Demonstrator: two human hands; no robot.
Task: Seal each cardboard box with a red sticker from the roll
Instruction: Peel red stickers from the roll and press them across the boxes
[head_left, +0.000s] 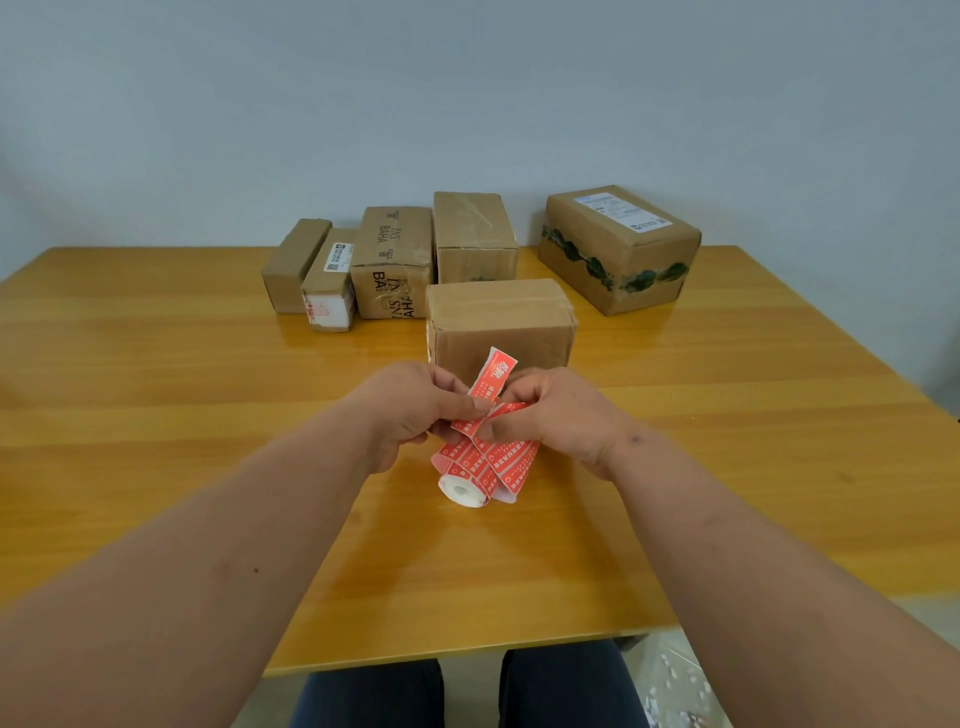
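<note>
A roll of red stickers (475, 475) lies on the wooden table (208, 415) in front of me, its white core facing me. My left hand (415, 410) pinches a red sticker (493, 376) that stands up off the unrolled strip. My right hand (550, 415) pinches the strip (511, 457) beside it. Just behind my hands stands a plain cardboard box (501, 322), its top seam taped with brown tape.
Several more cardboard boxes sit at the back: two narrow ones (309, 273), a printed one (392, 260), a taller one (475, 236), and a large box with green tape (618, 249) at the right. The table's near edge (441, 654) lies above my legs.
</note>
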